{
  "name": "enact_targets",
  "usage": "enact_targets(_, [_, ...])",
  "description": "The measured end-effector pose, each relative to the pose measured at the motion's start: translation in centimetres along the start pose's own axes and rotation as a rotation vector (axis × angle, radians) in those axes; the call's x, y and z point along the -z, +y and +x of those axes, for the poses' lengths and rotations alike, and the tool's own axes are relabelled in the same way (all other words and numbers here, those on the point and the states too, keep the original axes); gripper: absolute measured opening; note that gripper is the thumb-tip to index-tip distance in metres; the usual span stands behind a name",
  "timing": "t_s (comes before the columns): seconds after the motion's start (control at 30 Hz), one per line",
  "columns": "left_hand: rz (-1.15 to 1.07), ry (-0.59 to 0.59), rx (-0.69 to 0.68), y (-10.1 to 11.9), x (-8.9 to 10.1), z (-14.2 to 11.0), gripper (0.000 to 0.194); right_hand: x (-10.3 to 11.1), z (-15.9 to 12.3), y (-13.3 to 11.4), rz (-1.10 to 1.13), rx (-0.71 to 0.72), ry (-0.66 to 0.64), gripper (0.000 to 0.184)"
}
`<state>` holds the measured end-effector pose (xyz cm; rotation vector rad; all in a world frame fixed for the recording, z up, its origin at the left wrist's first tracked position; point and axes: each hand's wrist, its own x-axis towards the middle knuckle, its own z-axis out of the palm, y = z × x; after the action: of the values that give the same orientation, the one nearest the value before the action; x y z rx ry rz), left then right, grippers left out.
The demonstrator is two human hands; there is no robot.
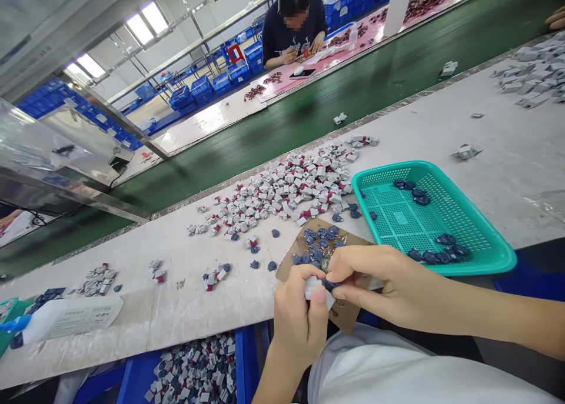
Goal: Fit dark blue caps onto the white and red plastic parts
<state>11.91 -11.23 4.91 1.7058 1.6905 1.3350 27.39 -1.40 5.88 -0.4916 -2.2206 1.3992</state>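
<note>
The left hand (pixel 296 321) closes narrowly around a small white block (pixel 312 287), while the thumb and forefinger of the right hand (pixel 379 286) pinch a dark blue piece (pixel 330 284) against it, a tight fingertip hold that suits parts this small and keeps the block steady. Block and piece sit between the two hands, just above a brown cardboard sheet (pixel 293 260) strewn with more blue pieces; a teal plastic basket (pixel 471 211) lies just beyond the right hand, and a spread of white-and-red pieces (pixel 282 192) lies past the sheet.
</note>
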Motion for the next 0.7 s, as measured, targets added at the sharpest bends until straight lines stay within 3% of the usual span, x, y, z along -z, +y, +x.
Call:
enact_targets(0.13, [-0.098, 0.140, 0.078, -0.5, -1.0, -0.4, 0.032, -0.5, 0.0, -0.5, 0.083, -0.083, 0.007, 0.008])
enact_targets(0.3, [-0.050, 0.254, -0.096, -1.8, -1.3, -0.5, 0.030, -1.5, -0.3, -0.6, 0.175, -0.130, 0.027, 0.010])
enact_targets(0.6, [0.003, 0.153, -0.454, -2.8, -0.8, 0.3, 0.023, -1.0, -0.3, -1.3, 0.250, -0.171, -0.092, 0.008])
enact_targets(0.7, [-0.069, 0.200, -0.463, -3.2, -1.4, 0.4, 0.024, -1.1, -0.2, -1.2, 0.349, -0.197, -0.143, 0.012])
